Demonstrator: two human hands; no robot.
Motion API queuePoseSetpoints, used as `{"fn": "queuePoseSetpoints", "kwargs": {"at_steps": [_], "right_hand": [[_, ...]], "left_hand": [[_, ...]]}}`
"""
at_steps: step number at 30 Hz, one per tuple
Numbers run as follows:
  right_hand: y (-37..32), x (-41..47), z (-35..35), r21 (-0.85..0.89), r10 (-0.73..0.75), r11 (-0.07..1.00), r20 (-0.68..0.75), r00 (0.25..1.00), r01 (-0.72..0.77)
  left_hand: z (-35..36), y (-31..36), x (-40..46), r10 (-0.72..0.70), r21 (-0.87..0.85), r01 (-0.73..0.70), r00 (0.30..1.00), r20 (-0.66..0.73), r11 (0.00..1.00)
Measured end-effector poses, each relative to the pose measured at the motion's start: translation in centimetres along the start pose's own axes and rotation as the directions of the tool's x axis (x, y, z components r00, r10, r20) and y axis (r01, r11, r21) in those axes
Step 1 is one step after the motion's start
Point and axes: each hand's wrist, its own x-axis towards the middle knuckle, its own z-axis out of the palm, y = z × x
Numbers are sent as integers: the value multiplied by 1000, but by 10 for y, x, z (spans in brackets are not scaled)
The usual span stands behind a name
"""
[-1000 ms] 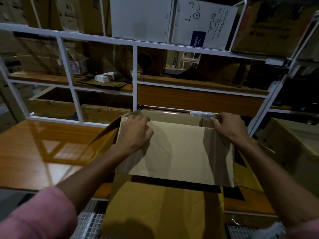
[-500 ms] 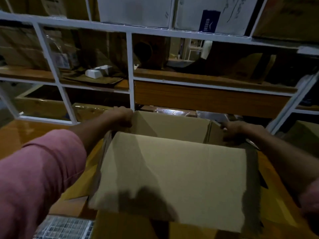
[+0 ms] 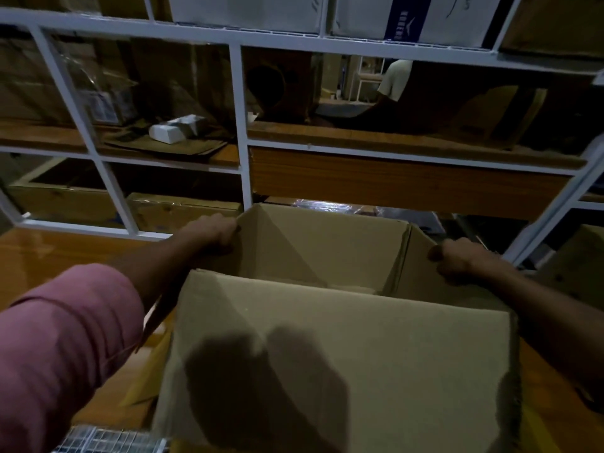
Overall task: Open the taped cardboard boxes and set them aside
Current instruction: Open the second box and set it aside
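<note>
An open brown cardboard box stands in front of me on the wooden table. Its near flap is folded up toward me and hides the lower inside. My left hand grips the box's far left corner with fingers curled over the rim. My right hand grips the right rim, knuckles up. What shows of the box's inside looks bare.
A white metal rack with wooden shelves rises just behind the box. It holds cardboard boxes, a small white package and white cartons on top. Another brown box sits at far right. A person stands beyond the rack.
My hands moved from the near flap's top edge to the box's far left corner and right rim. The box has come closer, and its near flap now fills the lower view.
</note>
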Motion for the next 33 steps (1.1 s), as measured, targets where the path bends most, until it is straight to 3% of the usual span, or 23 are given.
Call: {"fn": "queuePoseSetpoints", "kwargs": {"at_steps": [8,13,17,22,28,33], "right_hand": [[-7,-31,5,85,50,996,-206,977,-33],[-9,-35,65,-39,122,991,-131,984,-128],[-24,-59,89,27,114,993,-15,993,-114],[-49,-84,102,33,60,998,-94,994,-57],[-88,-117,113,52,-28,998,-186,982,38],[-108,-145,116,235,13,971,-261,965,50]], "left_hand": [[14,-8,-26,28,39,-23,990,-136,999],[59,-13,-31,20,63,-13,993,-117,998],[90,-10,-40,5,205,1,1000,-31,979],[110,8,-59,90,234,-67,992,-90,970],[140,45,-96,220,78,-212,968,-120,974],[158,62,-134,239,-75,-257,953,-185,964]]}}
